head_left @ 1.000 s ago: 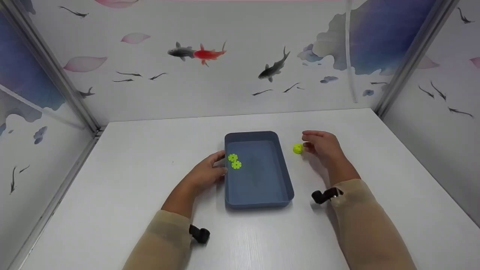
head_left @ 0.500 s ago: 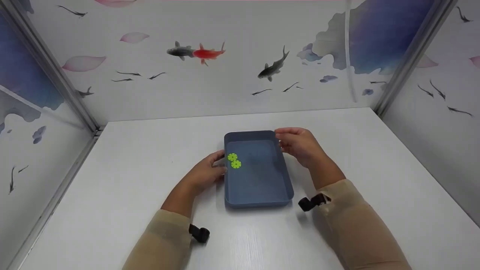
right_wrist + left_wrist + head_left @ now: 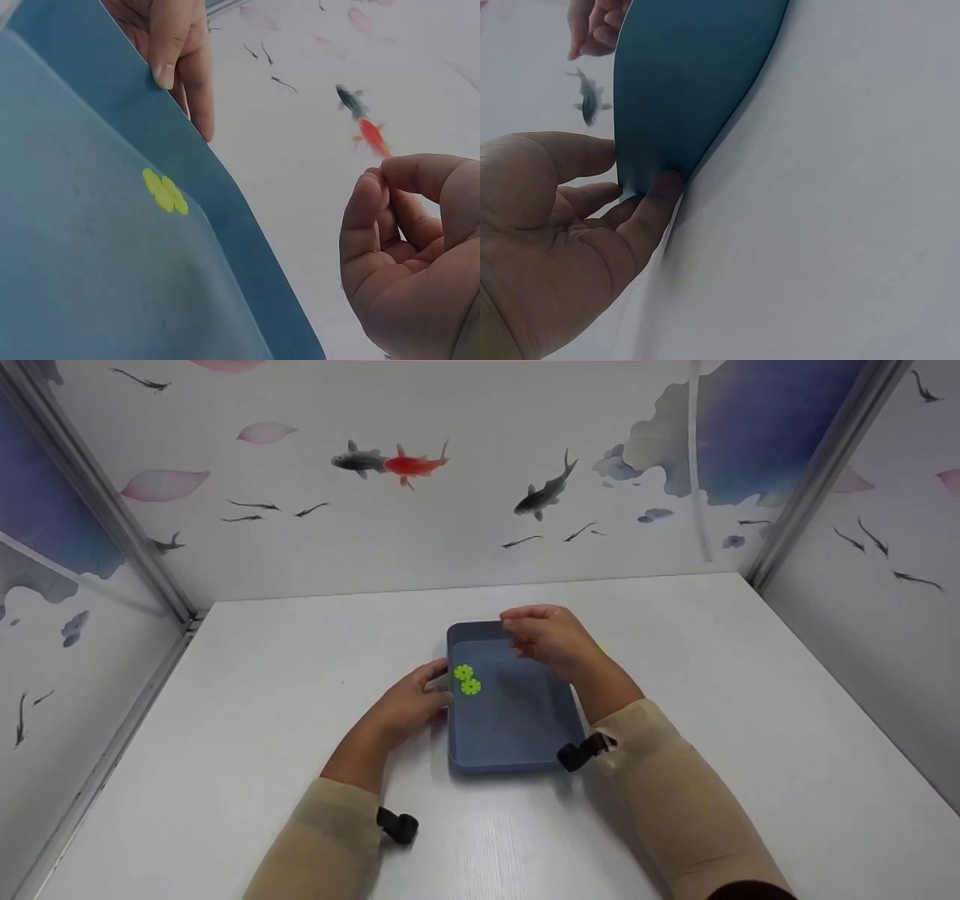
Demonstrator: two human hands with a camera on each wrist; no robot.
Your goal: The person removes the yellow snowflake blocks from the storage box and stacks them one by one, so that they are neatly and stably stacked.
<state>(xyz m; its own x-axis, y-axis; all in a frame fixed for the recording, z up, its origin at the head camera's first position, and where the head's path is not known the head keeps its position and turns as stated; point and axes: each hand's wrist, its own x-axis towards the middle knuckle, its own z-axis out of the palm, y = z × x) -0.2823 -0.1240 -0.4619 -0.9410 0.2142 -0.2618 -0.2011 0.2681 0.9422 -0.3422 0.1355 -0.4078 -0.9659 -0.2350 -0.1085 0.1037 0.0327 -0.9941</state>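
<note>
A blue-grey rectangular tray (image 3: 517,727) stands on the table, with two yellow-green notched discs (image 3: 466,679) lying inside by its left wall. My left hand (image 3: 409,709) holds that wall from outside; in the left wrist view its thumb meets the rim and its fingers (image 3: 656,214) curl against the outer side. Above the far right part of the tray is my right hand (image 3: 551,637). In the right wrist view the right thumb and finger tips (image 3: 364,202) come together, and nothing shows between them. A sliver of yellow-green (image 3: 603,648) peeks out behind the right wrist.
The white table (image 3: 300,660) extends around the tray. Behind it rises a white wall (image 3: 465,547) painted with fish and petals, and side panels stand at left and right. Each sleeve cuff carries a small black camera mount (image 3: 401,828).
My right hand has moved left from the yellow-green pieces on the table, past the tray's right wall, to above its far part. The left hand and tray stay in place.
</note>
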